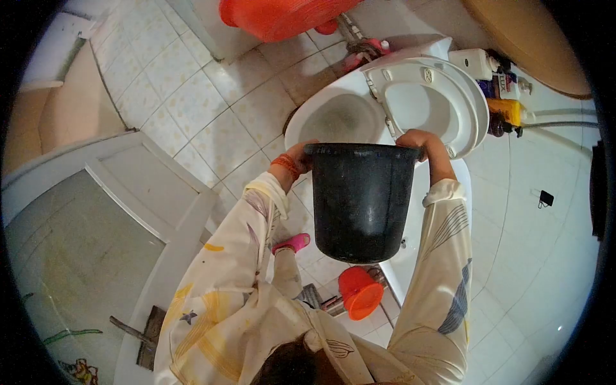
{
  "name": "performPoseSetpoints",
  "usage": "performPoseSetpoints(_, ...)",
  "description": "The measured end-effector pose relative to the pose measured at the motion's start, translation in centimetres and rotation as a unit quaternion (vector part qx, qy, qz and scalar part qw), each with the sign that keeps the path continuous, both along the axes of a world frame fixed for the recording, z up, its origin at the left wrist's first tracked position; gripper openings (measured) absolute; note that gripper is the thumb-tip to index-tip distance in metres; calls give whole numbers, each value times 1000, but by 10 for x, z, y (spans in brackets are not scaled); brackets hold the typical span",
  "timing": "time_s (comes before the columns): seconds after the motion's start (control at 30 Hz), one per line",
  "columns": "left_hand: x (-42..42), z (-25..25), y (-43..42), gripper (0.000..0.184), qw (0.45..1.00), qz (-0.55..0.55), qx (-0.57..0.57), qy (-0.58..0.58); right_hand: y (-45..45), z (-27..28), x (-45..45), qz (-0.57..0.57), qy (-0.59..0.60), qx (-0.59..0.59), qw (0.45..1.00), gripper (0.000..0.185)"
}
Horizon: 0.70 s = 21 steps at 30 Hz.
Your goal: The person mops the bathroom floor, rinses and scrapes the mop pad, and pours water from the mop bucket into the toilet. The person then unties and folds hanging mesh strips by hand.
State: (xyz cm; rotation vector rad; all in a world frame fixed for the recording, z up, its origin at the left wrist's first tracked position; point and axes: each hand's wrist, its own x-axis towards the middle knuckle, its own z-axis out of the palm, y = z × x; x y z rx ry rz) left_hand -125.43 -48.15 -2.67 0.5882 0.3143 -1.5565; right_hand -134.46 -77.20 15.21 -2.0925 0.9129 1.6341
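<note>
A large black bucket (pixel 363 205) is held up in front of me, tipped so that its mouth faces away and its base points back towards me. My left hand (pixel 296 163) grips the rim on one side, an orange-red band around that wrist. On the opposite side my right hand (pixel 423 146) is closed around the rim. Just beyond the bucket is a white toilet bowl (pixel 308 112), its raised seat and lid (pixel 475 122) leaning back. The inside of the bucket is hidden, and I cannot tell whether anything pours from it.
Several bottles, among them a yellow bottle (pixel 507 111), stand behind the toilet lid. A small red bucket (pixel 359 292) is on the floor near my feet. A big red basin (pixel 282 16) shows at the top. A white door (pixel 141 186) stands at the left.
</note>
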Motion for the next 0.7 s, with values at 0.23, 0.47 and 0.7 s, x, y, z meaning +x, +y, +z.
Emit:
performPoseSetpoints(0.23, -8, 78, 12, 27, 995, -16, 95, -38, 23, -2, -80, -1, -186, -14, 982, 28)
performPoseSetpoints(0.47, -89, 72, 48, 22, 964, -110, 166, -178, 105, -35, -226, -211, -386, -52, 897, 45)
performPoseSetpoints(0.7, -191, 89, 112, 18, 871, -246, 167, -391, 222, -3, -337, -351, -408, -105, 836, 61)
